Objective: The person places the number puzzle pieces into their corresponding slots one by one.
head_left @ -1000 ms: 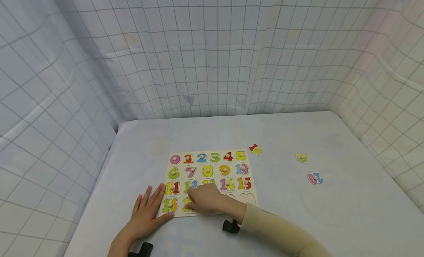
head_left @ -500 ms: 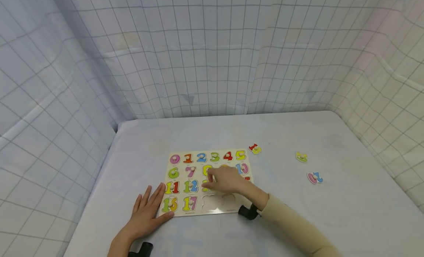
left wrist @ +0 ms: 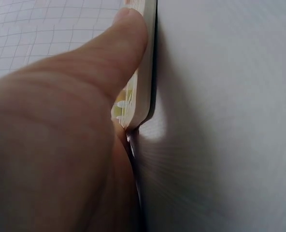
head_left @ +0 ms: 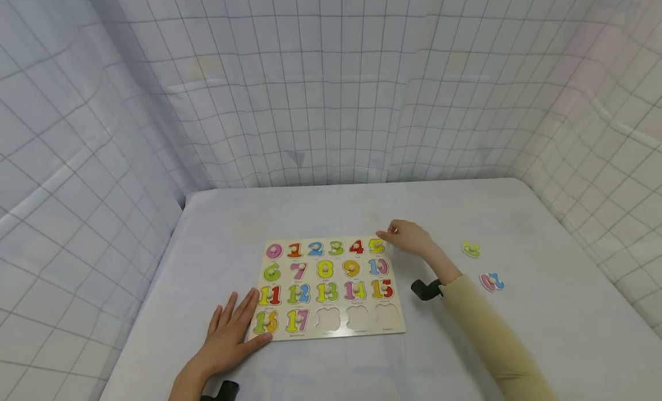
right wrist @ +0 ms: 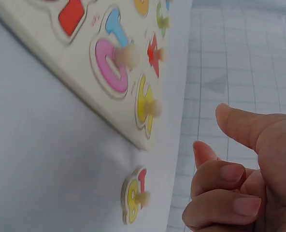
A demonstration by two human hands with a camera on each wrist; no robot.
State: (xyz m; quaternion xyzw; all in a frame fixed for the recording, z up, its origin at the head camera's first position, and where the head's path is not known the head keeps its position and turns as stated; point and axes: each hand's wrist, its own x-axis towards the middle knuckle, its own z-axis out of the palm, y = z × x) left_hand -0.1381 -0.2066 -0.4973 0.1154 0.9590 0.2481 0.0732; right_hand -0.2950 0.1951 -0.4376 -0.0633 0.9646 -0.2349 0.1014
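Note:
A wooden number puzzle board (head_left: 357, 332) lies on the table, with knobbed number pieces filling most of its recesses. Three recesses at the front right are bare. My left hand (head_left: 227, 339) rests with spread fingers at the board's left edge; its thumb (left wrist: 126, 36) lies along the front edge. Beyond the back right corner, my right hand (head_left: 411, 238) hovers over a red and yellow 18 piece (right wrist: 133, 195). That piece lies on the table below the right fingers (right wrist: 215, 208), which are bent and hold nothing. The right thumb stands apart from the index finger.
Two loose knobbed pieces lie to the right on the white table (head_left: 320, 372): a yellow-green one (head_left: 470, 249) and a pink and blue one (head_left: 492, 281). White gridded cloth (head_left: 341, 102) hangs at the back and sides.
My right hand has left the front row, where the 17 piece now shows in its recess, and moved back and right to the loose 18 piece. The left hand stays in place.

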